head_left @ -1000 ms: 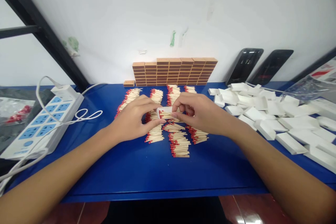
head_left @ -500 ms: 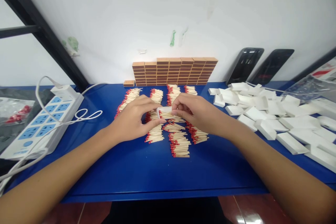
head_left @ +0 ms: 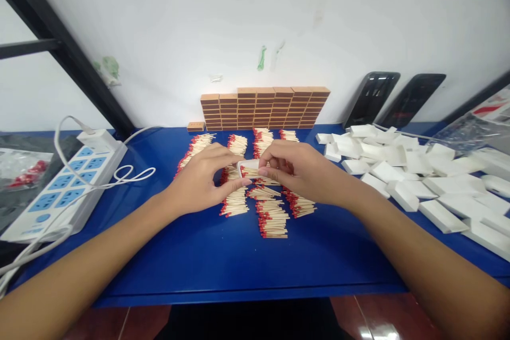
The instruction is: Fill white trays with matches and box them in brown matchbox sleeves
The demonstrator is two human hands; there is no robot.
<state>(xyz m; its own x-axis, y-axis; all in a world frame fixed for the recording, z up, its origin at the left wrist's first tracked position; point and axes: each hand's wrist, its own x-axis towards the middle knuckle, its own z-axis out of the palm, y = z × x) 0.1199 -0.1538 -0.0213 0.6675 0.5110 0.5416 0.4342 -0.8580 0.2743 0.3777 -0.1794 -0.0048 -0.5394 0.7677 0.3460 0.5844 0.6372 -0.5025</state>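
Observation:
Over the rows of matches, my left hand (head_left: 197, 179) grips the left end of a white matchbox tray (head_left: 250, 163) between thumb and fingers. Red-headed matches (head_left: 249, 172) lie inside the tray, heads to the left. My right hand (head_left: 300, 172) is closed at the tray's right end, its thumb pressed on the matches; its other fingers are curled, and they partly hide that end. Around and beneath both hands, loose matches lie in several piles, among them a front pile (head_left: 274, 220) and one left of it (head_left: 235, 205).
Closed matchboxes (head_left: 265, 109) are stacked along the wall, with a single matchbox (head_left: 196, 126) at their left. Many white trays (head_left: 398, 156) are heaped on the right, before two black phone-like slabs (head_left: 372, 98) leaning on the wall. A power strip (head_left: 66, 186) with white cables (head_left: 135, 174) occupies the left.
My right thumb and fingers have shifted slightly left and closed down at the tray's right end. The tray tilts a little more; my left hand has barely moved.

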